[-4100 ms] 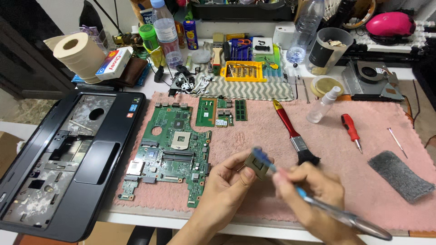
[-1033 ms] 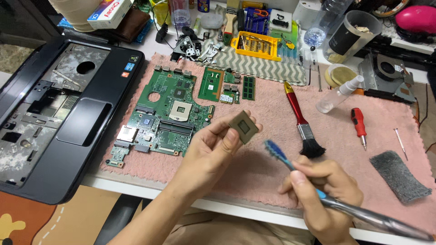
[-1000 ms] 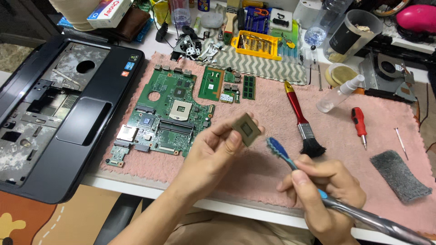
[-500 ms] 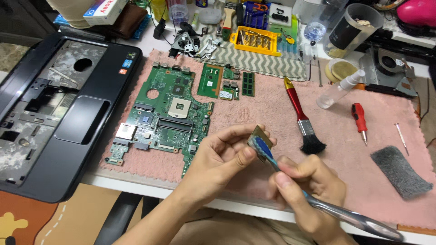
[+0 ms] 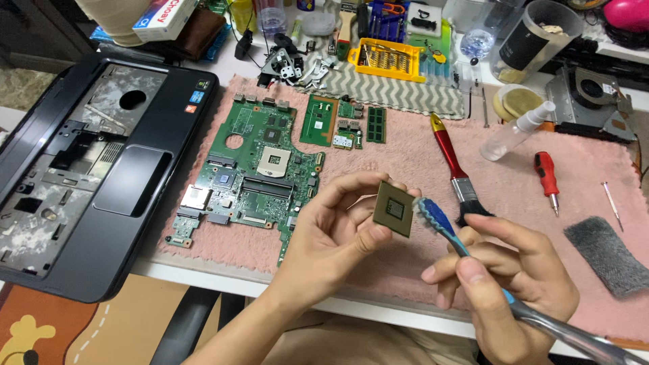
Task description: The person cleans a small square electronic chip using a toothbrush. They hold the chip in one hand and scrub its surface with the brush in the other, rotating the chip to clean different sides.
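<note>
Square processor chip pinched between fingertips of left hand, near edge above pink mat; blue toothbrush gripped in right hand, bristles touching chip's right edge.

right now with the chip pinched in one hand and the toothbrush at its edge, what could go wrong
1. The left hand holds the square processor chip only by its edges in the air, so brush pressure could flip it out of that grip.
2. The toothbrush in the right hand may bend or scratch fine contacts if pushed hard.
3. Loosened dirt could fall on the bare green motherboard lying just beside the hands.
</note>
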